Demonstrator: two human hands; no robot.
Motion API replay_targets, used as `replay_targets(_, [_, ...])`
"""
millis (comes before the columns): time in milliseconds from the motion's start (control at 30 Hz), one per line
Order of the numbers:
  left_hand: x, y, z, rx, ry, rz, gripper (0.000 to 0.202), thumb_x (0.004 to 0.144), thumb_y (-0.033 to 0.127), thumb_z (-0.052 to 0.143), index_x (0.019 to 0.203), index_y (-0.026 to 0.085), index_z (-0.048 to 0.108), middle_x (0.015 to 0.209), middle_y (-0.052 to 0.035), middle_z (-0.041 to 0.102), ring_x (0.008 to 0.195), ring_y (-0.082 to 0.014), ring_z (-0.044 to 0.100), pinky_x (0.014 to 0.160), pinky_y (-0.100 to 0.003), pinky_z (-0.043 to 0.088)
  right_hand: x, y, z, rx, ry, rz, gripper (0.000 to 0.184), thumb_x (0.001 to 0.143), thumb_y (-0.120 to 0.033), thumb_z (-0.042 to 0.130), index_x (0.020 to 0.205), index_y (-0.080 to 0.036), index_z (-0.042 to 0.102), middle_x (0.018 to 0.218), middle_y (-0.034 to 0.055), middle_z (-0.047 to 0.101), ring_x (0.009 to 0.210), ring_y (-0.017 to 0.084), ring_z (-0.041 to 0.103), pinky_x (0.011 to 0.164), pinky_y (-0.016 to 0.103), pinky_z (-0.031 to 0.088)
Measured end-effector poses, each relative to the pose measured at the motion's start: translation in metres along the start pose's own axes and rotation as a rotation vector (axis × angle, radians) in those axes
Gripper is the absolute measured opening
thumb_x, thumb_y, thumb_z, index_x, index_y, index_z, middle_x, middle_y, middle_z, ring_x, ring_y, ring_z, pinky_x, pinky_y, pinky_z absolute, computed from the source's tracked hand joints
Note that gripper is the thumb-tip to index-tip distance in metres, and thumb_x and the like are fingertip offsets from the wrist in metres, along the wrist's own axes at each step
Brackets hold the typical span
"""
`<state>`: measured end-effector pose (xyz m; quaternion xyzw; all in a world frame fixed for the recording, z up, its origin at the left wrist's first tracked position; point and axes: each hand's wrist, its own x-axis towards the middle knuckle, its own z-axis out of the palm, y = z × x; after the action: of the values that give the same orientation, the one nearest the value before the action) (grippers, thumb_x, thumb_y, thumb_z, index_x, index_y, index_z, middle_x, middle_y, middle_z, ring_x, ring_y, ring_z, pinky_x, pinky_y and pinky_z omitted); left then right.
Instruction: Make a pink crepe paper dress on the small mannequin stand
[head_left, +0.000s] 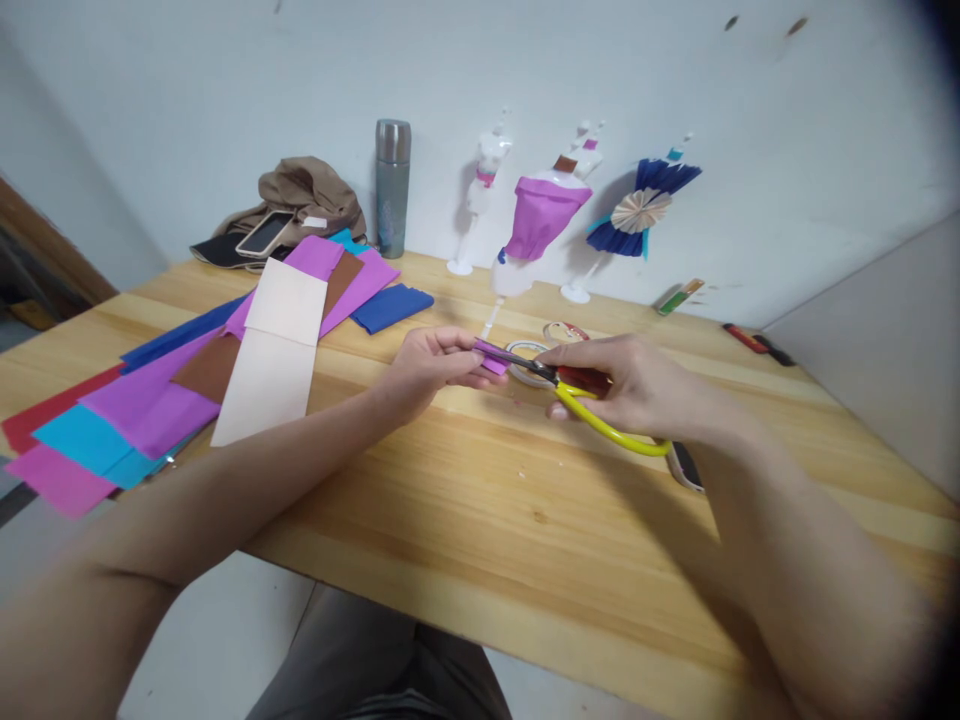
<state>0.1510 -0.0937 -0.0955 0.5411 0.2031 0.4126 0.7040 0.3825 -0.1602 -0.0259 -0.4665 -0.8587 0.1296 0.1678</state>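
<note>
My left hand [431, 368] pinches a small purple piece of paper [491, 356] above the wooden table [480, 520]. My right hand [626, 385] grips yellow-handled scissors [592, 412], whose blades meet the purple paper. A roll of tape [531, 362] lies on the table just behind the blades, partly hidden by them.
Sheets of coloured paper [187, 385] are spread at the left. Three small white mannequins [536, 220] in paper dresses stand by the wall, next to a metal flask [392, 187]. A brown cloth with a phone [264, 233] lies at the back left. A dark object [686, 466] shows under my right wrist.
</note>
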Motion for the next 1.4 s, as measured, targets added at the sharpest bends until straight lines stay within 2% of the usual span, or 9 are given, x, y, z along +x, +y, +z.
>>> replay_targets(267, [0.000, 0.000, 0.001, -0.041, 0.005, 0.006, 0.024, 0.067, 0.031, 0.089, 0.080, 0.013, 0.080, 0.084, -0.0106, 0.082, 0.078, -0.0213, 0.080, 0.074, -0.029, 0.063, -0.001, 0.003, 0.001, 0.007, -0.004, -0.005, 0.038, 0.088, -0.056, 0.066, 0.083, -0.018, 0.071, 0.058, -0.0039, 0.048, 0.054, 0.013, 0.039, 0.055, 0.027, 0.031])
replay_targets(533, [0.001, -0.001, -0.001, 0.008, 0.016, -0.008, 0.026, 0.069, 0.033, 0.088, 0.082, 0.012, 0.079, 0.086, -0.0120, 0.082, 0.082, -0.0237, 0.081, 0.079, -0.033, 0.064, 0.001, 0.004, 0.000, 0.016, -0.004, 0.000, 0.047, 0.088, -0.063, 0.063, 0.082, -0.018, 0.074, 0.058, -0.0031, 0.048, 0.053, 0.013, 0.037, 0.053, 0.026, 0.031])
replay_targets(733, [0.002, -0.005, -0.004, -0.008, 0.015, 0.000, 0.026, 0.071, 0.033, 0.089, 0.078, 0.012, 0.076, 0.083, -0.0105, 0.082, 0.077, -0.0208, 0.080, 0.076, -0.030, 0.063, 0.001, 0.007, 0.000, -0.012, -0.029, 0.052, 0.043, 0.086, -0.059, 0.065, 0.088, -0.017, 0.076, 0.061, -0.0009, 0.051, 0.058, 0.015, 0.042, 0.056, 0.026, 0.035])
replay_targets(900, [0.002, -0.006, -0.004, -0.006, 0.011, 0.009, 0.026, 0.072, 0.035, 0.088, 0.079, 0.013, 0.076, 0.084, -0.0099, 0.082, 0.077, -0.0206, 0.080, 0.077, -0.030, 0.064, 0.002, 0.006, 0.000, -0.032, -0.021, 0.023, 0.047, 0.089, -0.062, 0.060, 0.077, -0.018, 0.071, 0.059, -0.0009, 0.048, 0.060, 0.015, 0.040, 0.059, 0.028, 0.035])
replay_targets(1033, [0.004, -0.005, -0.004, 0.007, 0.023, 0.012, 0.026, 0.071, 0.035, 0.088, 0.082, 0.013, 0.078, 0.084, -0.0110, 0.082, 0.080, -0.0223, 0.080, 0.076, -0.030, 0.063, 0.003, 0.004, 0.002, -0.017, -0.037, 0.024, 0.052, 0.091, -0.067, 0.058, 0.080, -0.017, 0.070, 0.060, -0.0011, 0.048, 0.059, 0.015, 0.040, 0.060, 0.029, 0.035])
replay_targets(1100, [0.005, -0.005, -0.005, 0.001, 0.022, 0.011, 0.026, 0.070, 0.034, 0.088, 0.082, 0.013, 0.079, 0.084, -0.0105, 0.082, 0.080, -0.0212, 0.080, 0.074, -0.028, 0.063, 0.002, 0.005, 0.002, 0.015, -0.043, 0.052, 0.054, 0.088, -0.069, 0.061, 0.085, -0.016, 0.072, 0.062, -0.0005, 0.051, 0.059, 0.015, 0.042, 0.059, 0.029, 0.035])
replay_targets(1267, [0.007, 0.001, -0.008, -0.020, 0.089, -0.001, 0.021, 0.069, 0.027, 0.087, 0.079, 0.012, 0.077, 0.083, -0.0096, 0.082, 0.076, -0.0202, 0.080, 0.073, -0.027, 0.062, -0.001, 0.014, -0.002, 0.135, 0.095, 0.234, 0.061, 0.081, -0.072, 0.066, 0.099, -0.015, 0.076, 0.083, 0.0070, 0.068, 0.069, 0.019, 0.055, 0.061, 0.030, 0.040])
replay_targets(1333, [0.008, 0.004, -0.010, -0.033, 0.166, 0.007, 0.016, 0.072, 0.023, 0.084, 0.080, 0.012, 0.076, 0.083, -0.0095, 0.081, 0.077, -0.0198, 0.079, 0.074, -0.028, 0.062, -0.002, 0.016, -0.003, 0.057, 0.022, 0.296, 0.053, 0.083, -0.065, 0.066, 0.098, -0.016, 0.076, 0.080, 0.0067, 0.067, 0.068, 0.019, 0.055, 0.061, 0.030, 0.039])
replay_targets(1400, [0.010, 0.006, -0.011, -0.055, 0.238, 0.018, 0.010, 0.075, 0.019, 0.080, 0.079, 0.012, 0.075, 0.086, -0.0093, 0.081, 0.078, -0.0191, 0.079, 0.075, -0.028, 0.062, -0.001, 0.015, -0.002, -0.085, -0.159, 0.322, 0.034, 0.085, -0.048, 0.066, 0.093, -0.017, 0.074, 0.071, 0.0042, 0.063, 0.062, 0.018, 0.051, 0.059, 0.030, 0.036])
